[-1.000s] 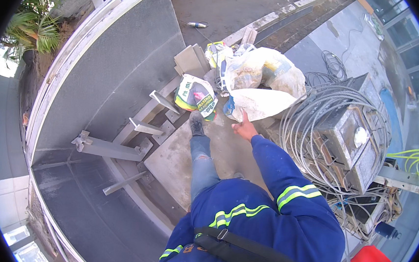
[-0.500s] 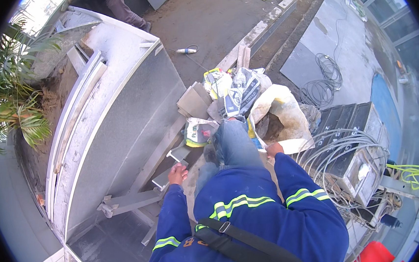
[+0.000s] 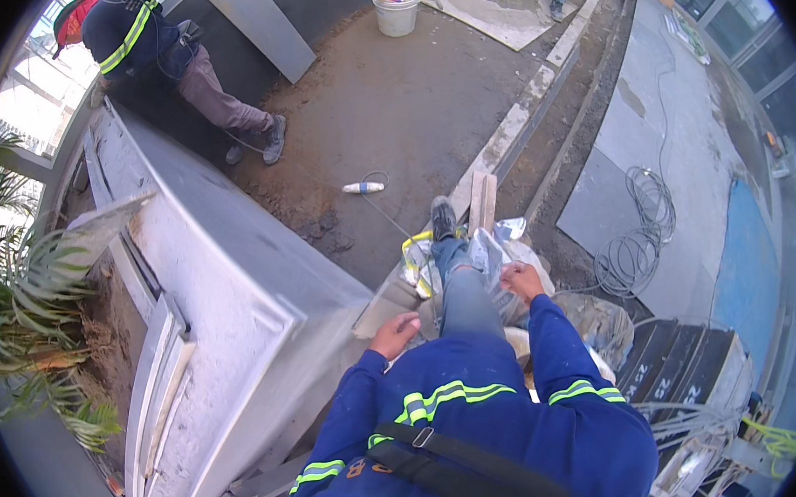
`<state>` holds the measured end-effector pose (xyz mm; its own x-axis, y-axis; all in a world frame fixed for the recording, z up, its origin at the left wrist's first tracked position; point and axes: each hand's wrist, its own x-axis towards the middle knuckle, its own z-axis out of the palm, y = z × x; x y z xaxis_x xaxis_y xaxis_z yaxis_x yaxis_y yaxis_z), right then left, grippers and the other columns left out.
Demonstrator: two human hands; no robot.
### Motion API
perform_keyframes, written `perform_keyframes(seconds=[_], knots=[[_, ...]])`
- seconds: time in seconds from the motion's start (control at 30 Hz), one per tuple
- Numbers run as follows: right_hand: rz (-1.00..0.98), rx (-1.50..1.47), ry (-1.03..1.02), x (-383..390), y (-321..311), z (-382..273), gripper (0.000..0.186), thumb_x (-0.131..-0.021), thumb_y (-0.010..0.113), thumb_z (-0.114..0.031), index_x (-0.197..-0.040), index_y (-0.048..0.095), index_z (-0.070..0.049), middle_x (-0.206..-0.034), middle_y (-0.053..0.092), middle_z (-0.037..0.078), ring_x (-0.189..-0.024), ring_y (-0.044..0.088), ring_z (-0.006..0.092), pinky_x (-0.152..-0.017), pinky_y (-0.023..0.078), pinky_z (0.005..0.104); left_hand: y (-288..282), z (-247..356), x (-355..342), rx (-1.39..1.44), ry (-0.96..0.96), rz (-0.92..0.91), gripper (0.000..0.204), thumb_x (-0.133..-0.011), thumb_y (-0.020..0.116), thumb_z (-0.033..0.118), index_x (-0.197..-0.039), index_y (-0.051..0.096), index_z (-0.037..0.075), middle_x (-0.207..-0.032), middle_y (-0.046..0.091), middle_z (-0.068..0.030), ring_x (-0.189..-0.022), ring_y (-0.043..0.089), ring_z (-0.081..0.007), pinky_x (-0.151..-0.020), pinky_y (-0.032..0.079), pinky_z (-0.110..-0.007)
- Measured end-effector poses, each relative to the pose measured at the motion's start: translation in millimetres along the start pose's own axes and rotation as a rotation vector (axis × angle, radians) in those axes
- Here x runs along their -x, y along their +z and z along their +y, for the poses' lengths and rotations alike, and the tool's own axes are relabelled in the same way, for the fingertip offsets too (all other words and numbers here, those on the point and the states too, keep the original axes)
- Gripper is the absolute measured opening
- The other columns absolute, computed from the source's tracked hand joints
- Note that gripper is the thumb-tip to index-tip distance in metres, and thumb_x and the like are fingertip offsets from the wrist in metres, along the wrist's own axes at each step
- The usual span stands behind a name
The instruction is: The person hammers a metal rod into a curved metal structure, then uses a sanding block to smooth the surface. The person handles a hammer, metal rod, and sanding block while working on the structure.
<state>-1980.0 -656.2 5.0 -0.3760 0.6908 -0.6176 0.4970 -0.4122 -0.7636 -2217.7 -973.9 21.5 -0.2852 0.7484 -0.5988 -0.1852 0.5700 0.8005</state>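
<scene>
A worker's right hand [image 3: 523, 282] grips a crumpled silver-grey plastic bag [image 3: 495, 256] lying beside the raised knee. The left hand [image 3: 396, 334], fingers curled and holding nothing, rests near a grey metal cabinet [image 3: 226, 300].

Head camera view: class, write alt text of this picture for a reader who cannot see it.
A person in a blue jacket with reflective stripes steps over sacks, left hand near the knee, right hand touching a crumpled bag. A big grey metal cabinet lies to the left, a bent-over co-worker and a bucket beyond.
</scene>
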Motion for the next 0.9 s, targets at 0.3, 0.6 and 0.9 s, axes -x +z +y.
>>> perform_keyframes(seconds=[0.3,0.6,0.9], knots=[[-0.034,0.117,0.202,-257,-50,-179,0.027,-0.096,0.071,-0.019,-0.117,0.073,-0.003,-0.088,0.074,0.006,-0.079,0.071,0.0166,-0.076,0.057,0.0319,-57,177,-272,0.424,-0.351,0.351,0.037,-0.102,0.068,0.034,-0.129,0.068,0.009,-0.107,0.072,-0.0022,-0.085,0.068,-0.0131,-0.070,0.056,-0.031],[-0.133,0.023,0.232,-420,-52,-386,0.024,-0.098,0.069,-0.025,-0.116,0.069,-0.009,-0.094,0.071,0.004,-0.080,0.070,0.0157,-0.066,0.054,0.0294,-199,237,-357,0.328,-0.630,0.609,0.019,-0.102,0.062,0.028,-0.113,0.070,0.015,-0.089,0.070,-0.0027,-0.069,0.067,-0.0163,-0.057,0.056,-0.038],[-0.114,-0.018,0.132,-701,2,-617,0.024,-0.101,0.066,-0.030,-0.118,0.069,-0.013,-0.104,0.073,0.001,-0.091,0.071,0.0144,-0.080,0.055,0.0346,-288,330,-603,-0.156,-0.390,0.353,0.022,-0.100,0.055,0.023,-0.105,0.073,0.012,-0.094,0.073,-0.0066,-0.085,0.072,-0.0222,-0.072,0.058,-0.038]])
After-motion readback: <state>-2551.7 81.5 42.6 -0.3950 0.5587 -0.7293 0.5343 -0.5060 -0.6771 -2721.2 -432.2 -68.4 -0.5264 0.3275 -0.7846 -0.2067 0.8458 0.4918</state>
